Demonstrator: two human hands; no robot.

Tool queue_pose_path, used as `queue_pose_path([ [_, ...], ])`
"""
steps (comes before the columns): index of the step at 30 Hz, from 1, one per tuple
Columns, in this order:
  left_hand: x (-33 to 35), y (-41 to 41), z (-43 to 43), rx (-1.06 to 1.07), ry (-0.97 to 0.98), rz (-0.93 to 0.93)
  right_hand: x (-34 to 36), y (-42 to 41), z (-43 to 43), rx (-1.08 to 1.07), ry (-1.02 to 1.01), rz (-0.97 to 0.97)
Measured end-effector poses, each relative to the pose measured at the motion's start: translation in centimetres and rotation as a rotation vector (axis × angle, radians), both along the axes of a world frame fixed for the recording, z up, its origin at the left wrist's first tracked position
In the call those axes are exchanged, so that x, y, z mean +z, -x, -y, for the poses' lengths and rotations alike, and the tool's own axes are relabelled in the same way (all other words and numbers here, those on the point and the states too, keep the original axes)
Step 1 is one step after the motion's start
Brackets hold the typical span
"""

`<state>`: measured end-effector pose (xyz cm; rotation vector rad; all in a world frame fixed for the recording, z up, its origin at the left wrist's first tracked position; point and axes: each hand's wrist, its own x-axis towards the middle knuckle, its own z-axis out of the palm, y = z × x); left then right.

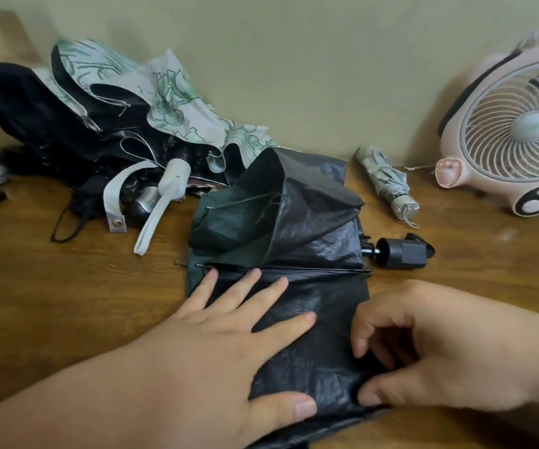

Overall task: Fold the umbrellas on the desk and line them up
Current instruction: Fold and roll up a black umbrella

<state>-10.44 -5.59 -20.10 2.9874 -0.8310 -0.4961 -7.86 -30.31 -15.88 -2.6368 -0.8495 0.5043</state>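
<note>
A wooden table (pixel 67 303) against a plain wall (pixel 294 59) carries the umbrellas. The left hand (pixel 229 345) lies flat, fingers spread, pressing down the canopy of the black umbrella (pixel 310 238). The right hand (pixel 439 351), just beside it, curls fingers and thumb round a fold of the same cloth. Past the fingertips the canopy bulges loose, so this one looks half done. Beyond the right hand a grey umbrella (pixel 388 183) lies wrapped. Beyond the left, a floral umbrella (pixel 171 92) sprawls unfolded. No row is formed yet.
</note>
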Motion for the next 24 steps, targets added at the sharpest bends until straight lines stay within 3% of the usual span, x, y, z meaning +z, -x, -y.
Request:
queue_pose_path([
  [3,0.4,-0.1,-0.1,-0.004,0.016,0.011,-1.0,-0.7,0.6,0.050,-0.181,0.292],
  [5,0.7,-0.3,-0.4,-0.007,0.020,0.035,-1.2,-0.6,0.4,0.110,-0.149,0.386],
  [11,2.0,-0.6,-0.6,0.007,0.023,0.022,-1.2,-0.1,-0.2,0.123,0.071,0.272],
  [18,2.7,-0.9,-1.2,0.103,0.046,0.047,-1.4,-0.1,-0.2,0.070,0.160,0.242],
  [22,2.9,-1.2,-2.0,0.142,0.165,0.161,-1.3,0.2,-0.1,0.076,0.162,0.244],
  [24,3.2,-1.2,-1.6,0.227,0.356,0.324,-1.3,0.2,0.0,0.063,0.150,0.224],
])
